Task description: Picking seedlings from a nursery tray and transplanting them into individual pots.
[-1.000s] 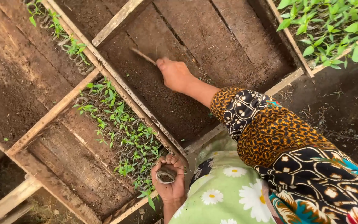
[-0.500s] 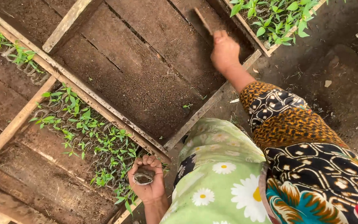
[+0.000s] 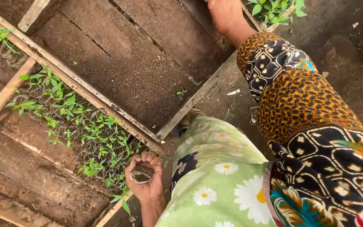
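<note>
Brown, damp soil fills a wooden seedling tray (image 3: 131, 71) that lies at a slant across the upper middle of the view, its pale wooden rim running down to a corner near the person's knee. The left hand (image 3: 145, 178), low in the frame, is curled palm-up around a small soil-filled pot (image 3: 141, 174), a dark little cup of thin plastic, with the fingers (image 3: 148, 159) folded over its top edge and the thumb along its side. That pot sits just beside the near rim of a second wooden tray (image 3: 34, 168) to the left, where rows of small green seedlings (image 3: 85, 126) stand in their own dark cups, with bare wet boards beyond them. The right hand (image 3: 225, 14) reaches far up to the top edge of the frame, over the far end of the soil-filled tray; its fingers are cut off by the frame, so whether it is open or closed cannot be told. A patterned orange and black sleeve (image 3: 290, 84) covers that arm. More leafy seedlings (image 3: 276, 9) show at the top right, near the right hand. A green cloth with white daisies (image 3: 219, 176) covers the person's lap, above dark muddy ground (image 3: 341, 38).
</note>
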